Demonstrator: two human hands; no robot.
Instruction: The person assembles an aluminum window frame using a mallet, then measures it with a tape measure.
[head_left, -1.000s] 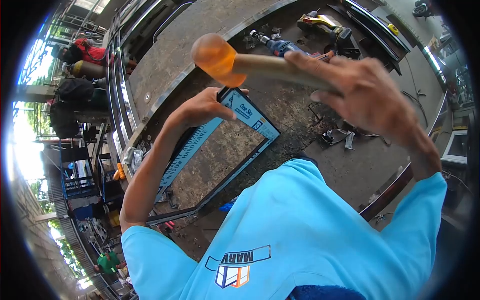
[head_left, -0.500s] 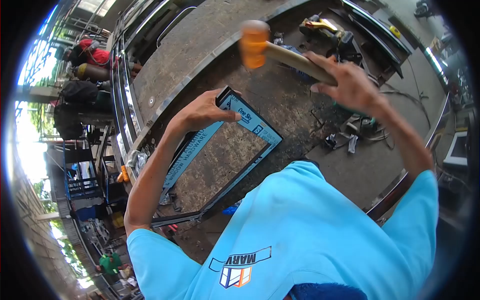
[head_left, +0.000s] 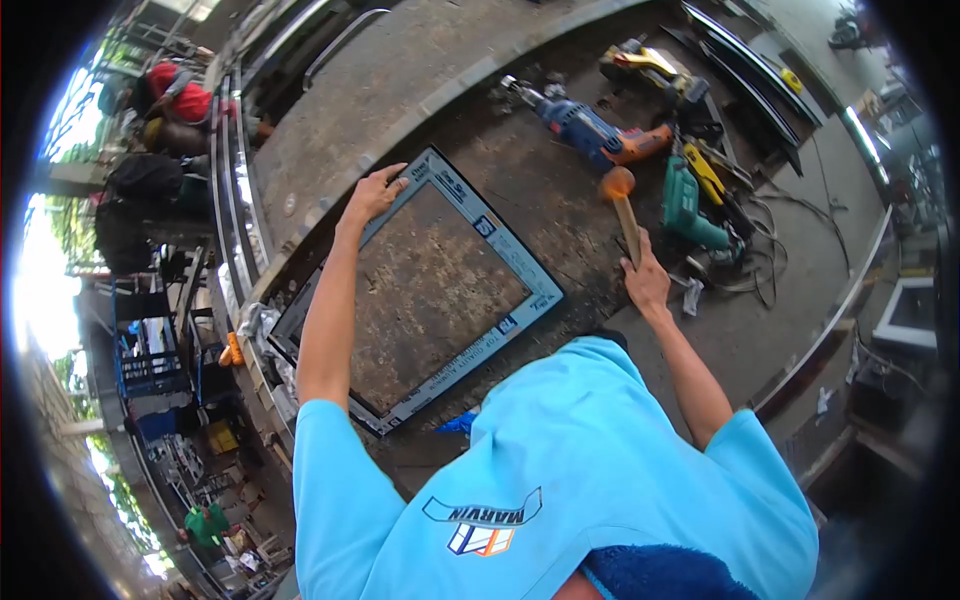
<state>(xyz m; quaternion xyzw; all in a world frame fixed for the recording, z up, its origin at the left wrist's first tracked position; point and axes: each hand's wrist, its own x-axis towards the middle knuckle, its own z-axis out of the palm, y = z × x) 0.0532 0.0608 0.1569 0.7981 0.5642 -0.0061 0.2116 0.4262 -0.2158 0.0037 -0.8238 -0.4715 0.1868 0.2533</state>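
An aluminium window frame (head_left: 507,253), covered in printed light-blue protective film, lies on the worn workbench (head_left: 440,285) in front of me. My left hand (head_left: 376,195) grips its far left side near the top corner, with the fingers over the edge. My right hand (head_left: 647,280) is closed round the wooden handle of a mallet (head_left: 618,184) with an orange head. The mallet is to the right of the frame, apart from it. Part of the frame's left side is hidden behind my left forearm.
A blue and orange power drill (head_left: 590,130), a green power tool (head_left: 690,205) and a yellow tool (head_left: 645,65) lie at the right, with cables beside them. Dark metal profiles (head_left: 745,85) are beyond. A person in red (head_left: 180,95) is at the far left.
The mallet has come down from its raised position and moved right. The frame, tilted up before, now lies flatter. My left hand has shifted left along with the frame.
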